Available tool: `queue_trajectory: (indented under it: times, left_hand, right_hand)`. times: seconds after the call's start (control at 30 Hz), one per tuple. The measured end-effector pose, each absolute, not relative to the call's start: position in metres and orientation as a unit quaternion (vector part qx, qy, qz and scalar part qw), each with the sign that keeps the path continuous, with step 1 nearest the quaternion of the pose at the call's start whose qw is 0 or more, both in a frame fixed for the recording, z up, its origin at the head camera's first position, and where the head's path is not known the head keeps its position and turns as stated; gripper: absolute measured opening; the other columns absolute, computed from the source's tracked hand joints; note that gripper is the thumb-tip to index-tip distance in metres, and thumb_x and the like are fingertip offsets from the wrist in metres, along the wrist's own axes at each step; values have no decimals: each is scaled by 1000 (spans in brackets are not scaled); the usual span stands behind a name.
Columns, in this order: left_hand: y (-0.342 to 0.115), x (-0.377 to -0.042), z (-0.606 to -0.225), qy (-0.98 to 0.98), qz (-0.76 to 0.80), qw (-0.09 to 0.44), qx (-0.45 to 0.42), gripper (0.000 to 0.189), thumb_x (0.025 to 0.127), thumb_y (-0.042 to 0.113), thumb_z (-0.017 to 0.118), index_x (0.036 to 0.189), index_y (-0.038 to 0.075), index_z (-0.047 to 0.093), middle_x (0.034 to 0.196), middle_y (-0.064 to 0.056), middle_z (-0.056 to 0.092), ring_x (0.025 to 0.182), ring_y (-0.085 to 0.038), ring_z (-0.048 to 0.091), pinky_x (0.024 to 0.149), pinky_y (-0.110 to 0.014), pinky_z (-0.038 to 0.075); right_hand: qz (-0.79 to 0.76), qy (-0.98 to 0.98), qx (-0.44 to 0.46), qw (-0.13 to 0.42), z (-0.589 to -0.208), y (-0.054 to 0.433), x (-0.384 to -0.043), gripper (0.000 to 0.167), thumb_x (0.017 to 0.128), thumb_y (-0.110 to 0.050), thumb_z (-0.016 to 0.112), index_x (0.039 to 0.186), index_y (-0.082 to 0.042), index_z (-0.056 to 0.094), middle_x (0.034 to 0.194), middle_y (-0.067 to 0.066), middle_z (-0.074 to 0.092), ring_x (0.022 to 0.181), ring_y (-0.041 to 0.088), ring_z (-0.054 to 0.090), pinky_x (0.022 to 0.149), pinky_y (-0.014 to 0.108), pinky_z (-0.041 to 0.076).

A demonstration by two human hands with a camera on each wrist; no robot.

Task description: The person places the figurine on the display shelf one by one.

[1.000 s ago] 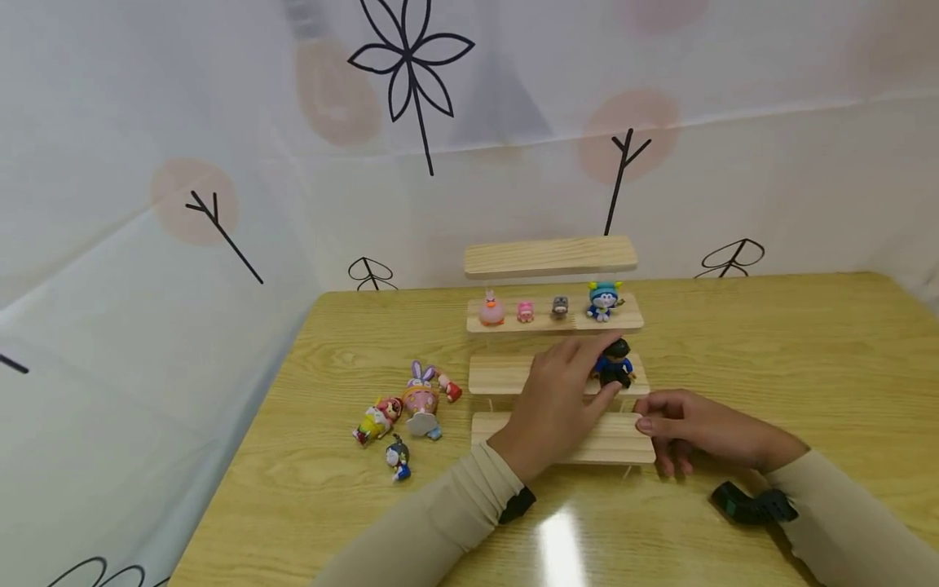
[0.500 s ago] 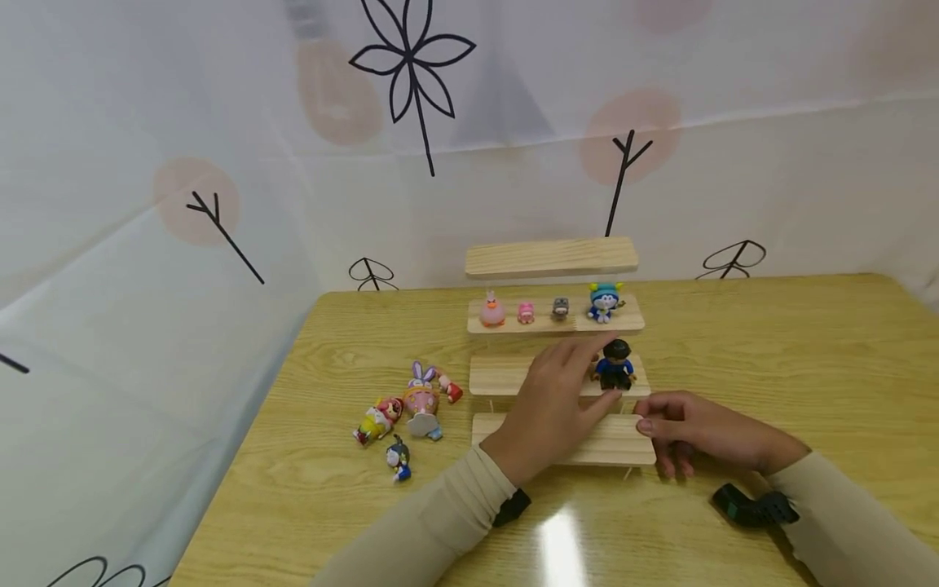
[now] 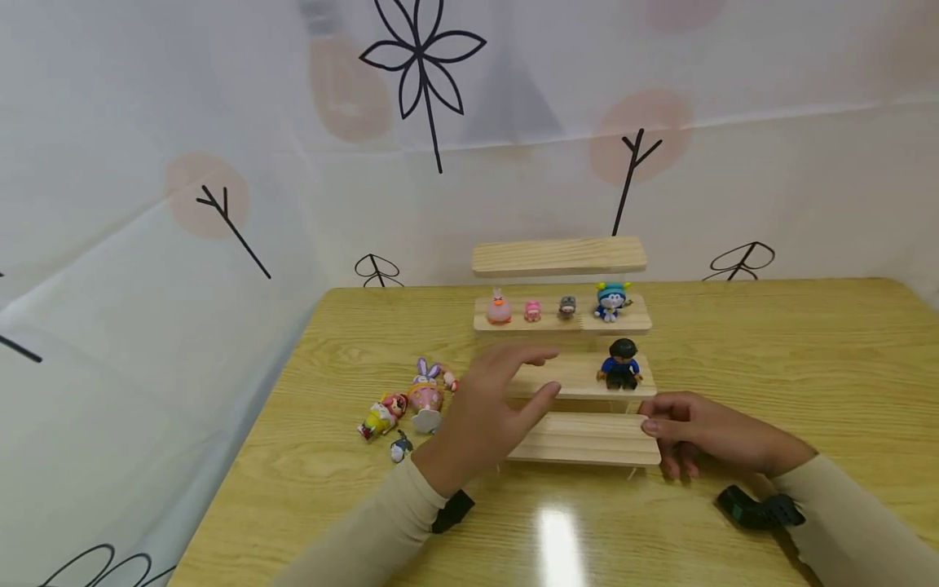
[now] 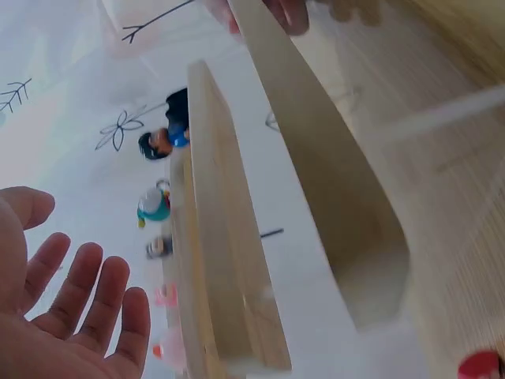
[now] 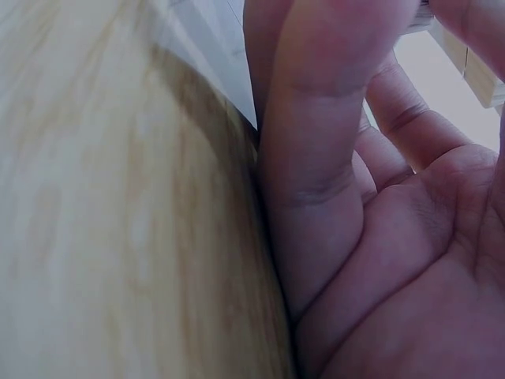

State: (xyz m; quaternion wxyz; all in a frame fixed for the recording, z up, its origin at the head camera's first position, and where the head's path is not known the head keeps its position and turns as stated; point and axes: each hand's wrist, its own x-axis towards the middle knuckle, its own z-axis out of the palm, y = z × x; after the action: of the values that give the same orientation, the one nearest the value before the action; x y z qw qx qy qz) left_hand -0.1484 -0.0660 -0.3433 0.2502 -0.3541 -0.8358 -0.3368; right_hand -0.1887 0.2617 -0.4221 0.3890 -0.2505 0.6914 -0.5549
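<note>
A stepped wooden display shelf point(image 3: 587, 440) stands on the table. On its second step from the bottom, at the right end, sits a toy figure with black hair and a blue top point(image 3: 621, 364). My left hand point(image 3: 487, 412) hovers over the left part of the shelf, fingers spread and nothing held; the left wrist view shows its bare palm and loosely bent fingers point(image 4: 87, 308). With thumb and fingers, my right hand point(image 3: 707, 430) grips the right end of the lowest board. In the right wrist view its curled fingers point(image 5: 316, 142) lie along the tabletop.
On the third step sit a pink bird figure point(image 3: 499, 308), a small pink figure point(image 3: 532, 311), a grey one point(image 3: 567, 307) and a blue horned one point(image 3: 611, 302). Left of the shelf lie several figures, including a bunny-eared one point(image 3: 425, 397) and a yellow-clothed one point(image 3: 383, 417).
My left hand has let go of the blue-topped figure and moved left, away from it. The figure stays sitting on the step. My right hand keeps its place at the lowest board.
</note>
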Motion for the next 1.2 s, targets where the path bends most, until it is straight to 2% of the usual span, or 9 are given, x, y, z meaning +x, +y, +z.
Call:
queue_trajectory:
  times: [0.13, 0.27, 0.57, 0.83, 0.9, 1.07, 1.2]
  left_hand:
    - [-88, -150, -344, -828, -334, 277, -354, 23, 95, 17, 68, 116, 9, 65, 108, -4, 68, 102, -17, 62, 90, -29, 54]
    - [-107, -154, -348, -829, -350, 278, -336, 17, 92, 13, 65, 108, 8, 64, 102, -4, 65, 96, -18, 60, 85, -32, 54]
    - [-144, -166, -356, -857, -355, 265, -264, 4, 95, 9, 57, 98, 9, 60, 100, -5, 61, 96, -20, 60, 85, -41, 54]
    - [-155, -178, -360, -896, -341, 201, -203, 7, 93, 9, 56, 98, 10, 61, 104, -6, 63, 98, -22, 60, 90, -44, 53]
    - [-157, -182, -361, -911, -330, 171, -182, 10, 94, 10, 55, 101, 10, 62, 109, -6, 63, 91, -24, 60, 87, -44, 54]
    - [-161, -188, -367, -946, -293, 69, -120, 18, 97, 21, 54, 113, 18, 63, 124, -2, 62, 92, -27, 60, 83, -41, 52]
    - [-162, -192, -372, -960, -260, 22, -103, 26, 99, 27, 54, 123, 21, 63, 132, 0, 60, 100, -25, 57, 85, -42, 47]
  right_hand:
    - [-559, 687, -255, 388, -422, 262, -189, 26, 111, -16, 35, 118, 6, 47, 79, 7, 69, 64, 16, 67, 55, 37, 58]
    - [-557, 692, -252, 385, -423, 262, -189, 26, 111, -17, 35, 118, 5, 47, 78, 6, 69, 64, 15, 67, 54, 37, 58]
    - [-555, 696, -246, 382, -421, 257, -187, 27, 110, -19, 37, 118, 5, 48, 78, 7, 69, 62, 14, 66, 55, 37, 58]
    - [-571, 683, -245, 384, -421, 258, -186, 22, 110, -15, 37, 116, 2, 50, 77, 6, 69, 64, 14, 67, 54, 35, 58]
    - [-572, 685, -244, 381, -420, 259, -186, 22, 110, -15, 38, 116, 2, 49, 77, 6, 69, 64, 15, 67, 54, 35, 58]
    - [-577, 680, -246, 380, -420, 260, -184, 21, 110, -14, 37, 116, 2, 49, 77, 7, 69, 64, 16, 67, 54, 35, 58]
    - [-581, 676, -247, 380, -421, 260, -183, 22, 110, -14, 37, 116, 3, 49, 77, 6, 69, 64, 16, 67, 54, 36, 58]
